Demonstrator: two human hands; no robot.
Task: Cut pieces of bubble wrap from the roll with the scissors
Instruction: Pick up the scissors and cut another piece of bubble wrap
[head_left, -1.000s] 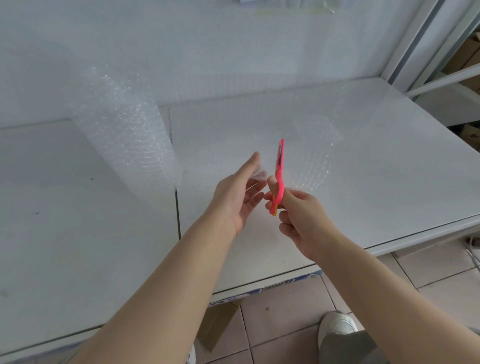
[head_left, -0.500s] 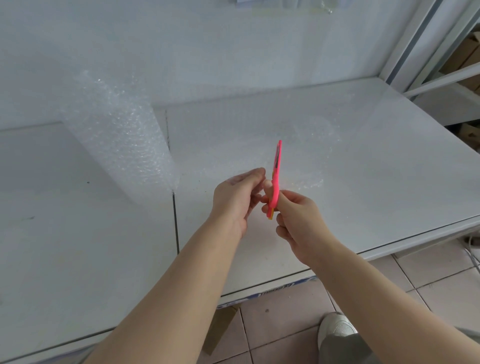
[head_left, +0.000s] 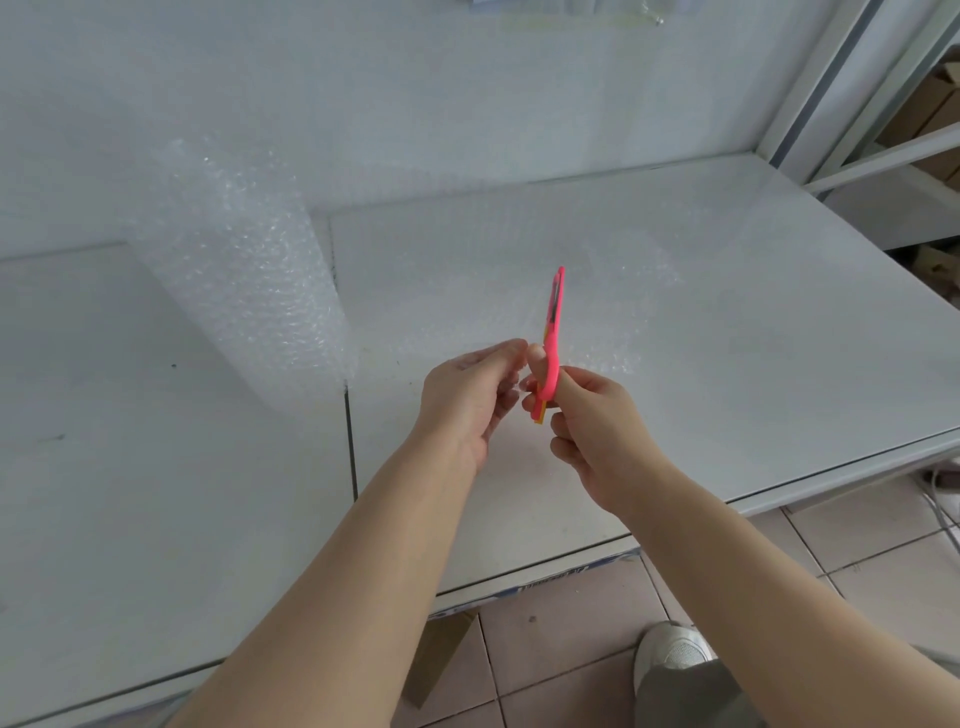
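A roll of clear bubble wrap (head_left: 244, 270) lies on the white table at the left, and its loose sheet (head_left: 613, 312) stretches right across the middle. My right hand (head_left: 597, 431) grips the pink scissors (head_left: 553, 332) by their handles, blades together and pointing up and away. My left hand (head_left: 467, 400) is right beside them, its fingers curled and pinching the near edge of the bubble wrap sheet next to the scissors. Exactly where the sheet's near edge runs is hard to see.
The white table (head_left: 779, 364) is made of two panels with a seam (head_left: 350, 447) between them. A white shelf frame (head_left: 857, 104) stands at the back right with cardboard boxes behind it. Tiled floor, my shoe (head_left: 675, 652) and a cardboard piece (head_left: 436, 660) lie below the front edge.
My left hand went from flat with straight fingers to curled, pinching the sheet edge beside the scissors. The lifted sheet has sunk toward the table. My right hand barely moved.
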